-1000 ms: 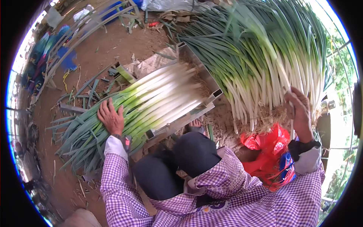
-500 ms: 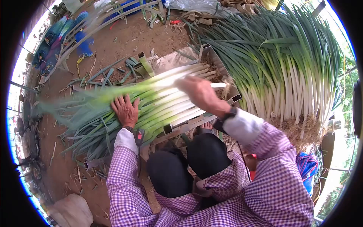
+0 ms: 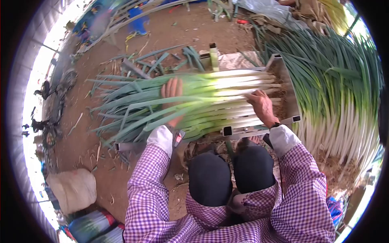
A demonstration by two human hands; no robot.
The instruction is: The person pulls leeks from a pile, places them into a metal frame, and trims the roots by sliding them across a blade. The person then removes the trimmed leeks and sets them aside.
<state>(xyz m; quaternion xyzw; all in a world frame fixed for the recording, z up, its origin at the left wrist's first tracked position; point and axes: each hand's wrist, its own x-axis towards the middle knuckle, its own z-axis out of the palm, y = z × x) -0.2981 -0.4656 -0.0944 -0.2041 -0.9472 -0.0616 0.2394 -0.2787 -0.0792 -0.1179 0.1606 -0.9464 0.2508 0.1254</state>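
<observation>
Long green onions [image 3: 227,90] lie side by side in a metal frame [image 3: 289,87], white root ends to the right and green leaves to the left. My right hand [image 3: 262,106] is over the root ends, its fingers bent round the white end of one green onion on top. My left hand [image 3: 173,90] rests across the leaves with its fingers stretched out. A few long leaves cross over this hand and hide its middle. The frame's end plate stands beside the roots, just right of my right hand.
A big pile of green onions [image 3: 338,97] lies to the right, roots towards me. Cut leaf pieces [image 3: 192,56] litter the soil behind the frame. A pale sack [image 3: 73,190] is at the lower left. My knees [image 3: 210,178] are close to the frame's near side.
My right hand has brought the green onion down onto the others, and its leaves now cross my left hand. The camera view has shifted, so the frame appears further right.
</observation>
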